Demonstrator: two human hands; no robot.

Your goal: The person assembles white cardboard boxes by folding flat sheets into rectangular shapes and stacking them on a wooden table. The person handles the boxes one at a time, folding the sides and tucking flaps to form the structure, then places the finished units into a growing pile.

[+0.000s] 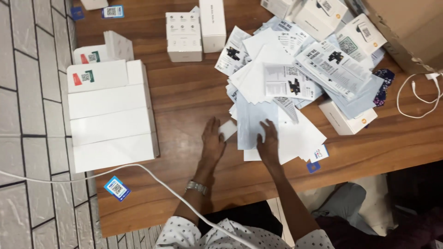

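Head view looks down on a wooden table. Left hand lies flat, fingers spread, fingertips touching a small white card. Right hand rests open, palm down, on a pale blue sheet at the near edge of a leaflet pile. White boxes are stacked in a row well to the left, a white cable crosses near them

even bright overhead light, soft shadows, slight blur throughout.
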